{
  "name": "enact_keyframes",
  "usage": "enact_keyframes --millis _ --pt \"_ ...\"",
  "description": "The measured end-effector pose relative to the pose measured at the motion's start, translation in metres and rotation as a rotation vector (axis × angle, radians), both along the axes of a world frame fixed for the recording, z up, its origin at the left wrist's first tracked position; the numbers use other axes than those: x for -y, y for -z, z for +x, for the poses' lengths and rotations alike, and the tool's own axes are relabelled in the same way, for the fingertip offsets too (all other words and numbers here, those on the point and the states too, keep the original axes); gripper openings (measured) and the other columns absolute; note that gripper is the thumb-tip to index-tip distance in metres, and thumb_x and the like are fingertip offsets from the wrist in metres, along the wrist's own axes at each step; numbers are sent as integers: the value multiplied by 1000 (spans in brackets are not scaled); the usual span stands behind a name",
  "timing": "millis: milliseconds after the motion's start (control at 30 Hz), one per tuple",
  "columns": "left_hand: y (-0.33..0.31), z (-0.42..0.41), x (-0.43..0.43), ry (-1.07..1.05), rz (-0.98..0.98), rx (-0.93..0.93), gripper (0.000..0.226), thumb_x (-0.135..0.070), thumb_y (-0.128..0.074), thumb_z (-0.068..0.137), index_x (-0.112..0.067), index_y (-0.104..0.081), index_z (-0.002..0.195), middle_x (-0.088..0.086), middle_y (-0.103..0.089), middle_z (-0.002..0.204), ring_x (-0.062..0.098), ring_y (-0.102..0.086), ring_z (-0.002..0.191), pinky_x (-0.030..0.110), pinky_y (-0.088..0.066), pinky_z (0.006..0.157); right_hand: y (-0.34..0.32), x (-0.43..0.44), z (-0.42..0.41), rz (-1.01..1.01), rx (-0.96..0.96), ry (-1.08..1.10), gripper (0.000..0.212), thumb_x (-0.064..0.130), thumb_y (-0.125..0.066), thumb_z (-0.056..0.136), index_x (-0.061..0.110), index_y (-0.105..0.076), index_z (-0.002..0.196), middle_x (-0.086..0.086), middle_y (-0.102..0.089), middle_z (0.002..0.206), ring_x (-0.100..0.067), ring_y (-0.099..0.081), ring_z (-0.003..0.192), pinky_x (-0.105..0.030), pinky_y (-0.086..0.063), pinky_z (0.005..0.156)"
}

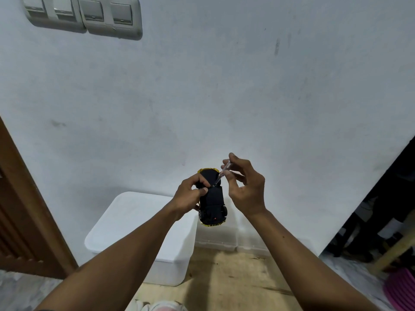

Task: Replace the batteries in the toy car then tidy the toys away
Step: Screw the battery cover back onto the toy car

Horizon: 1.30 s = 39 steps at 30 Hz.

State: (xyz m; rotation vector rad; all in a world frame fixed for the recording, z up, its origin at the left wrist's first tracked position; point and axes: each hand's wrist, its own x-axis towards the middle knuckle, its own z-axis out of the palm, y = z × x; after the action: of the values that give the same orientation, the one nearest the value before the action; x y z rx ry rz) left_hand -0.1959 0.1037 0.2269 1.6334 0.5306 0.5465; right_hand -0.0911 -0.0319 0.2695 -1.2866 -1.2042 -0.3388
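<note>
- One toy car (pixel 212 198), black plastic underside up, yellow body showing at both ends, held in the air above the floor.
- Left hand (pixel 189 196) grips the car's side, fingers curled round it.
- Right hand (pixel 244 187) pinches one slim screwdriver (pixel 222 173) with a clear handle, tip on the underside.
- One white rectangular plastic box (pixel 134 221), lid on, contents hidden, on the floor against the wall.
- Four grey rocker switches (pixel 83 14) on the wall.

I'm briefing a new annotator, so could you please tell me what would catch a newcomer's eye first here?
Mid-frame, the left hand grips a black-and-yellow toy car belly-up, while the right hand pinches a screwdriver with its tip on the underside. Lower left of them sits a white lidded box.
</note>
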Motion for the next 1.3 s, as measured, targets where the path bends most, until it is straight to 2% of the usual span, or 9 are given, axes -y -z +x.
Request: enact_keyframes --millis 100,267,400,567,667,733,867,1033,1300 --pt "2 -1 -1 -7 13 -16 16 -2 -52 93 -15 -61 90 8 -55 95 25 -57 75 38 -54 59 2 -2 3 3 -16 5 45 -7 -74 83 18 -60 118 0 -68 93 -17 -70 88 -35 -62 79" --pt "4 0 0 8 -2 -10 20 -2 -52 94 -18 -62 87 7 -53 95 25 -55 74 36 -54 58 2 0 6 -47 -17 -46 44 -9 -67 87 12 -59 125 -6 -71 113 -17 -69 109 -37 -57 95" --pt "2 0 -1 -8 8 -18 19 -1 -52 93 -17 -62 88 7 -54 96 25 -56 76 37 -54 58 0 -3 5 -28 -52 -14 43 -7 -72 84 17 -61 119 3 -69 93 -16 -70 91 -34 -60 83" --pt "1 -2 1 -8 4 -17 21 -1 -52 93 -18 -62 86 7 -54 95 25 -55 75 36 -54 57 -3 0 9 -67 -64 -49 45 -11 -67 86 10 -59 124 -5 -70 113 -16 -70 107 -39 -57 94" --pt "-1 -2 2 -11 4 -11 20 -1 -52 93 -18 -62 87 6 -54 94 24 -55 74 36 -54 58 -4 -1 3 -55 -116 -31 48 -9 -69 85 21 -60 120 3 -69 96 -17 -71 94 -38 -61 82" --pt "-1 -3 2 -10 11 -16 18 -1 -52 93 -16 -61 88 6 -54 94 24 -55 75 37 -54 58 -3 -1 3 -40 -109 -23 49 -8 -73 83 22 -59 120 4 -68 93 -18 -70 93 -37 -60 85" --pt "-2 -4 4 -10 10 -13 18 -1 -52 93 -16 -61 90 7 -55 97 25 -57 76 37 -55 58 -6 1 1 -74 -93 -63 54 -11 -67 85 22 -55 126 0 -69 111 -17 -69 108 -36 -57 95" --pt "-4 -4 7 -10 23 -20 16 -2 -52 93 -15 -62 91 8 -56 98 25 -58 77 37 -55 58 -6 0 -3 -38 -123 13 51 -7 -70 86 29 -58 120 1 -67 91 -16 -70 89 -34 -62 73" --pt "-11 -9 10 20 -21 26 35 -4 -53 96 -34 -59 114 10 -56 119 28 -64 83 35 -57 59 -3 6 -1 -9 -232 54 51 0 -72 87 29 -53 124 1 -68 101 -18 -70 98 -37 -63 66"
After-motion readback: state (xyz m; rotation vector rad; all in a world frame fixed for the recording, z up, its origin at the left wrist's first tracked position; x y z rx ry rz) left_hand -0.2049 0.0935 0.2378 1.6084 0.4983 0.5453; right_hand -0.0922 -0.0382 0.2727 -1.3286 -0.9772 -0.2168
